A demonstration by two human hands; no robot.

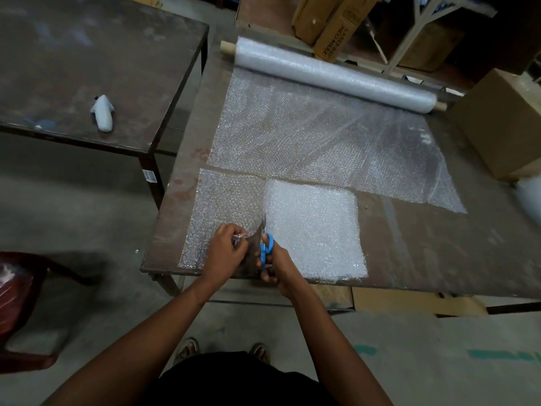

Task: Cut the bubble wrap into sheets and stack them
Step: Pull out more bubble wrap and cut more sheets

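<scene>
- The table (409,244) is the landmark. The roll (333,74) lies across its far edge, with the web (307,136) unrolled from it toward the near edge.
- The strip (222,206) lies at the table's near left corner. The stack (313,227) sits just beside it, at the near edge.
- Left hand (227,250): fingers curled, pinching the strip's cut edge and lifting it slightly off the table.
- Right hand (270,259): fingers through the handles of the scissors (267,244). The blades point toward the roll; whether they are parted is probably not readable here.
- Handling, by judgement: the wrap is light, limp and slick, so it sags and drifts under the blades.
- Take hold close beside the cut line and keep it taut.
</scene>
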